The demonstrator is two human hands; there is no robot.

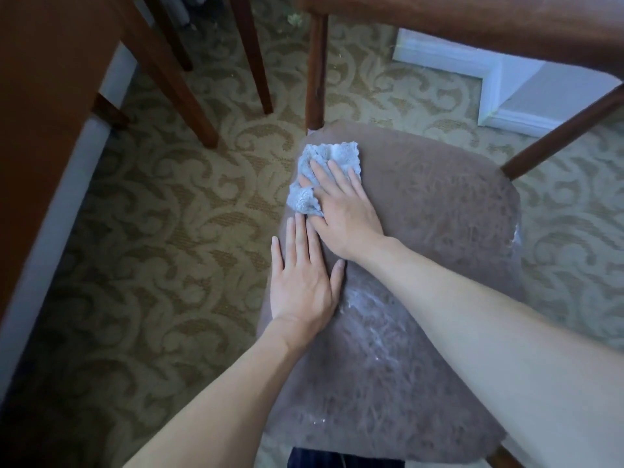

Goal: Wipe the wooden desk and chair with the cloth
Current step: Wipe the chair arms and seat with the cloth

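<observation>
A chair with a brown padded seat (439, 231) and dark wooden frame fills the middle of the head view; whitish streaks mark the seat near its front. A crumpled light blue cloth (324, 157) lies on the seat's far left corner. My right hand (341, 211) presses flat on the cloth, with a fold bunched between thumb and fingers. Just behind it, my left hand (304, 282) rests flat on the seat's left edge, fingers together, holding nothing. The wooden desk (44, 79) stands at the left, its legs reaching onto the carpet.
The chair's wooden back rail (472, 18) crosses the top, with its posts (315, 72) running down to the seat. Patterned beige carpet (162, 231) surrounds the chair. A white baseboard corner (489, 79) sits at the upper right.
</observation>
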